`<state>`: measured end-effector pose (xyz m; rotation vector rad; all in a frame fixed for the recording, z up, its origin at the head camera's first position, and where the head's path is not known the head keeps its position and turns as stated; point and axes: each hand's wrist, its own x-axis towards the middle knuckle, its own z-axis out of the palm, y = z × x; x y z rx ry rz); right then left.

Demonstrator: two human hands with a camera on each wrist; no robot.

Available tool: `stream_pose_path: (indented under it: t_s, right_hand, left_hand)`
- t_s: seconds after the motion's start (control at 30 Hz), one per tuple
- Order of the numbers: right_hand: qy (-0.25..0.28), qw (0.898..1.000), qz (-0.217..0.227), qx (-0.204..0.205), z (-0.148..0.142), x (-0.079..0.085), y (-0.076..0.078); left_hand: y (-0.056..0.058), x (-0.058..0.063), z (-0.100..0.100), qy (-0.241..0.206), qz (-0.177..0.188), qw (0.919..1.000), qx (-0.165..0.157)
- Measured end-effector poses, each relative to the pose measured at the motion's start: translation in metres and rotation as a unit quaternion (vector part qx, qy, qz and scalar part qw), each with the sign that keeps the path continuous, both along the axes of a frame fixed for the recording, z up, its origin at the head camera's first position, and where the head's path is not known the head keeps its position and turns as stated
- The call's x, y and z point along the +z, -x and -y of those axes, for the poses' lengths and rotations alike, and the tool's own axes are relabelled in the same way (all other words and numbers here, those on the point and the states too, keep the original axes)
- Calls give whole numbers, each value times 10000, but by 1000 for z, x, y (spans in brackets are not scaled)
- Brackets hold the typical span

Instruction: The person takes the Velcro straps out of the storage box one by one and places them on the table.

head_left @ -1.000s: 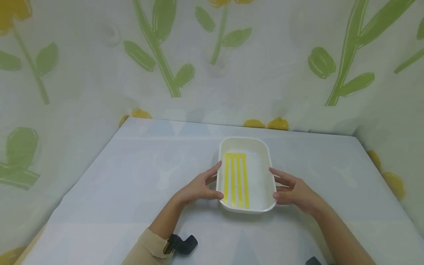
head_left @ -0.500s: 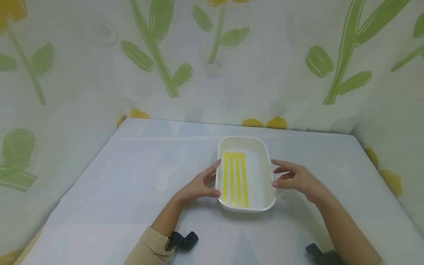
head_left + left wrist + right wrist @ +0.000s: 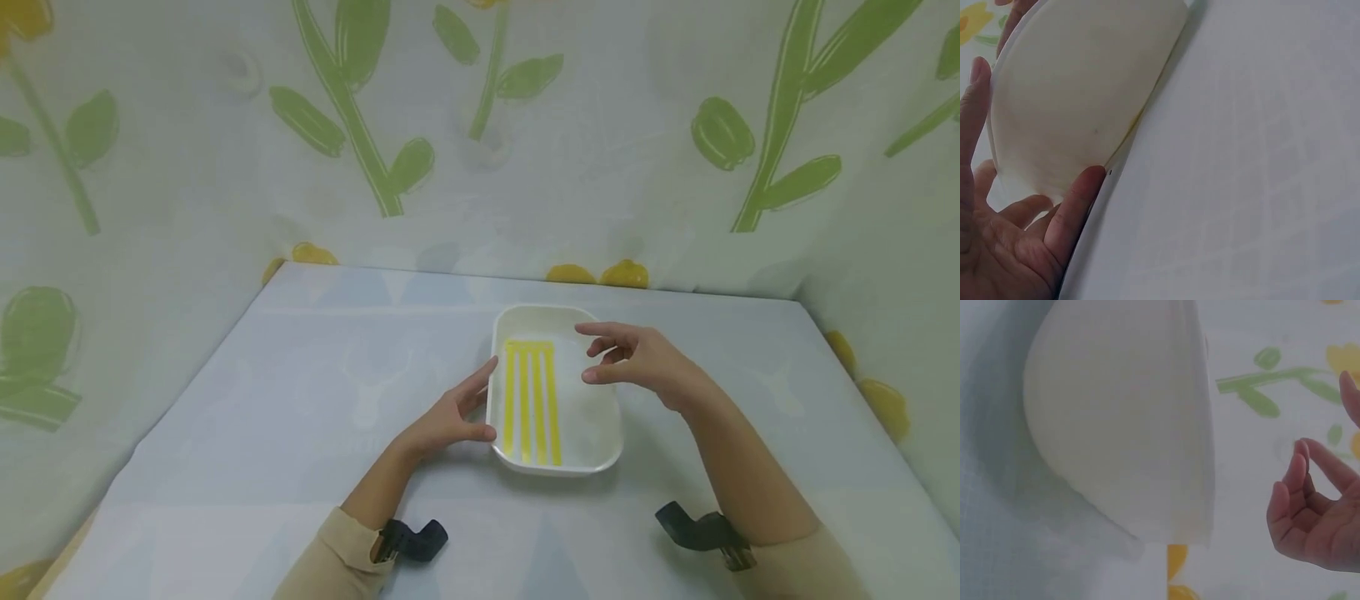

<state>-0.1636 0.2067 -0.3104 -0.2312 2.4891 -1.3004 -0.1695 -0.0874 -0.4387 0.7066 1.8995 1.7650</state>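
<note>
With the left hand [image 3: 448, 421] spread against the white tray [image 3: 591, 421], gentle pressure should steady it best (the right hand [image 3: 643, 360] hovers above, loosely parted, empty).

Left hand [image 3: 444, 423] spread, right hand [image 3: 643, 360] higher

A pale table [image 3: 262, 417] — a white tray [image 3: 588, 421] rests on it.

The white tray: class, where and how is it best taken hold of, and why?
Probably grip the white tray by both long sides, one hand from each: those walls are raised and nearly straight. The left hand holds the left side; the right hand, above the tray, could come in from the right.
</note>
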Motion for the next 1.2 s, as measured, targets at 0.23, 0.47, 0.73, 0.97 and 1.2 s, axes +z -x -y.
stream_pose_path:
  t_s: [0.23,0.47,0.73,0.97,1.2]
  right_hand:
    - [517,9983,-39,266,13,12,16]
    - [644,9973,-80,339,26,20,35]
    - [684,9968,243,344,30,12,65]
    - [1519,9827,1044,194,35,-1,89]
    - [1327,9824,1270,328,48,-31,109]
  left_hand:
    - [2,-3,-1,-4,-51,10000,-11]
    - [3,-3,-3,99,-94,9999,22]
    - [5,-4,-7,28,-193,9998,-94]
    - [3,-7,-9,48,-228,9997,-122]
    - [1,-7,0,151,-180,9997,2]
